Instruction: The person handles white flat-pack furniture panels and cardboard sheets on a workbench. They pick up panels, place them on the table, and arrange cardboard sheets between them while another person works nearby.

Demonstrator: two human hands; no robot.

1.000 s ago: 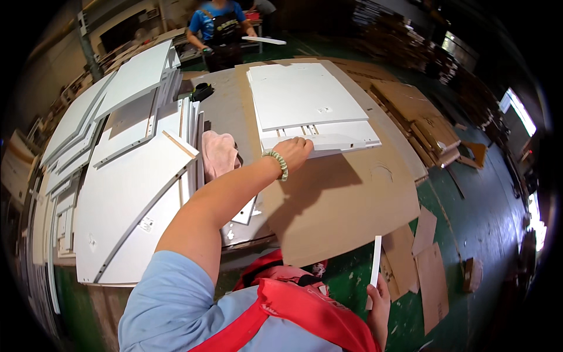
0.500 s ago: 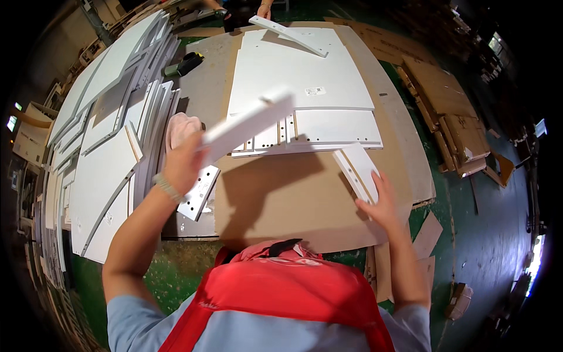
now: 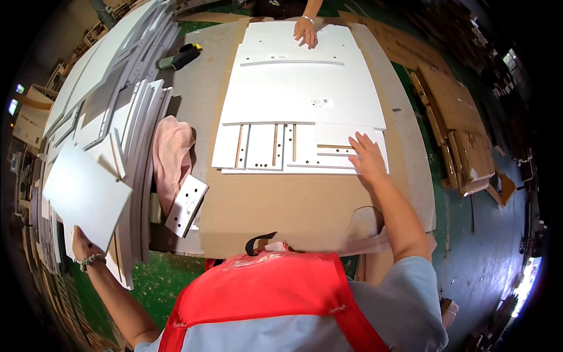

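At the stack on the left, my left hand (image 3: 83, 243) grips the lower edge of a squarish white panel (image 3: 88, 193), which is tilted. My right hand (image 3: 368, 157), fingers spread, rests on the right end of a small white grooved board (image 3: 343, 135). That board lies among several white drilled pieces (image 3: 264, 146) along the near side of a large white panel (image 3: 299, 88). A long white strip (image 3: 293, 60) lies across the far part of that panel. Another person's hand (image 3: 306, 32) touches the panel's far end.
Brown cardboard (image 3: 281, 205) covers the table. A pink cloth (image 3: 173, 146), a drilled white block (image 3: 186, 205) and a dark green tool (image 3: 180, 57) lie left of the panels. White panels (image 3: 146, 117) lean at far left. Flattened cartons (image 3: 457, 129) stand at right.
My left hand has swung left to the stack with a panel in it. My right hand has set its board down on the others. The other person's strip now lies flat.
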